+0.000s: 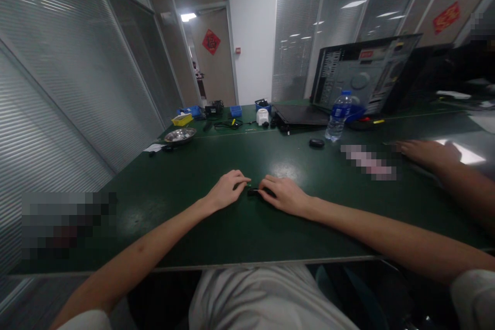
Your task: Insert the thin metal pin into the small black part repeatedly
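My left hand (227,189) rests low over the green tabletop with its thumb and fingers drawn together at a tiny item near the fingertips, too small to make out. Facing it, my right hand (285,195) is closed with its fingers curled down on a small black object (253,192). The black object lies between the two hands, its left end showing and the rest covered by my right fingers. Its exact kind is not visible.
Farther back on the green table (185,242) are a metal bowl (180,135), a yellow tray (182,119), a white device (262,117), a black mouse (316,143), a water bottle (337,118) and a computer case (359,80). Another person's hand (429,154) rests at the right.
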### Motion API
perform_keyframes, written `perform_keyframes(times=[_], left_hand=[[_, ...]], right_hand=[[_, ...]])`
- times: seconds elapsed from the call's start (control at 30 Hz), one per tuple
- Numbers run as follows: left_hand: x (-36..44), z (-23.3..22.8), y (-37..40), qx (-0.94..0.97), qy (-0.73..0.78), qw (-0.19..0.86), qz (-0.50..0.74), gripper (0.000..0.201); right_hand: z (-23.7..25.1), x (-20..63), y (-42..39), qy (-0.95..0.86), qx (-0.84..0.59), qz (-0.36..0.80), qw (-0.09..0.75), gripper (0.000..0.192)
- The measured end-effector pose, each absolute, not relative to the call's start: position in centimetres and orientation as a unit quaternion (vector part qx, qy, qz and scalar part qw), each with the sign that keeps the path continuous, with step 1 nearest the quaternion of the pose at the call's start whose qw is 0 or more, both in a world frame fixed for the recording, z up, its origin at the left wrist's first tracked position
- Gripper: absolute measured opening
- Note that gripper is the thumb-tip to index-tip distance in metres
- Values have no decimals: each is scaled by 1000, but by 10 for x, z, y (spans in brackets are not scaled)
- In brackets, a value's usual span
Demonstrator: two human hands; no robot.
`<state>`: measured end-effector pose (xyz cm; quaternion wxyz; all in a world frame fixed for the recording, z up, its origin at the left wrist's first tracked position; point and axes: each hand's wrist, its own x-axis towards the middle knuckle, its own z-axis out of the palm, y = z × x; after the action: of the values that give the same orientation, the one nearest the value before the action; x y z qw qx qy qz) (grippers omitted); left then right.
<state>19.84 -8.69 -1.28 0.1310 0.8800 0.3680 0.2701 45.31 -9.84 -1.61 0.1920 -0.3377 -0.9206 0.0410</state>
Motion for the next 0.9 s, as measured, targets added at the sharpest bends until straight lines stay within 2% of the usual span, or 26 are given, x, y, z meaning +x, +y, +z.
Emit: perform_keyframes(times=[0.37,0.63,0.8,0.9], left_hand=[[205,-5,-96,911,300,127,253,18],[188,1,-81,910,340,144,187,26],[152,-4,-55,877,396,166,217,32],[113,-10,-29,836,474,141,237,31]], right_hand=[[-18,454,-97,-918,-337,39,203,18],[-14,454,-98,-912,-350,56,207,18],[-16,455,-97,-909,-353,63,214,17],[-17,456,-96,-909,-350,64,216,17]])
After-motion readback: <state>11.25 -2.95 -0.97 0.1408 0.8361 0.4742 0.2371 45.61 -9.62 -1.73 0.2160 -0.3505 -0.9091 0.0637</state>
